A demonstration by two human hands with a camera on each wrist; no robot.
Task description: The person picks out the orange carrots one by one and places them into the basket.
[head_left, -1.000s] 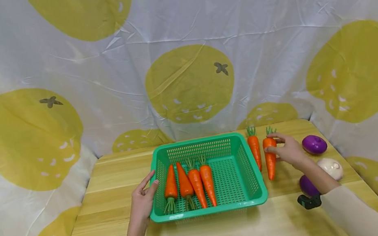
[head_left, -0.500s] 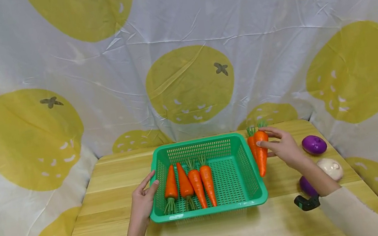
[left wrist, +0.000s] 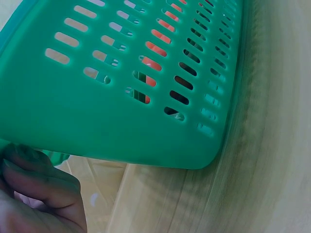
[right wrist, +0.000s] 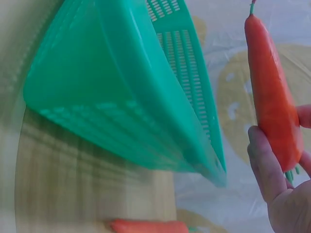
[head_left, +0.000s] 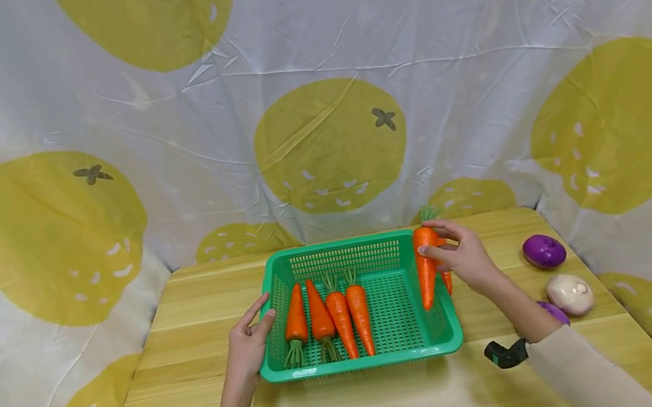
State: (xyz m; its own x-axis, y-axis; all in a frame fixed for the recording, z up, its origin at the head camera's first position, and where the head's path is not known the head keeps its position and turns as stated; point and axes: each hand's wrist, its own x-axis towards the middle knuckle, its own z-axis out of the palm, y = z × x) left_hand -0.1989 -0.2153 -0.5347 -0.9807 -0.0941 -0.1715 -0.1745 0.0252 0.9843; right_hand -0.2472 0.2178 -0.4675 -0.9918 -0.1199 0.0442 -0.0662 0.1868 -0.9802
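Observation:
My right hand pinches an orange carrot near its green-topped end. In the head view, this carrot appears over the right rim of the green plastic basket, its tip pointing down toward me. The right wrist view shows the same carrot between thumb and fingers, apart from the basket wall. Several carrots lie side by side in the basket's left half. My left hand holds the basket's left rim. Behind my right hand, another carrot lies on the table, mostly hidden.
To the right on the wooden table sit a purple round vegetable, a white one and another purple one, partly covered by my right forearm. A lemon-print cloth hangs behind the table.
My right hand has lifted the carrot from the table and carried it left, past the other carrot, to the basket's right rim. The left hand and basket have stayed in place.

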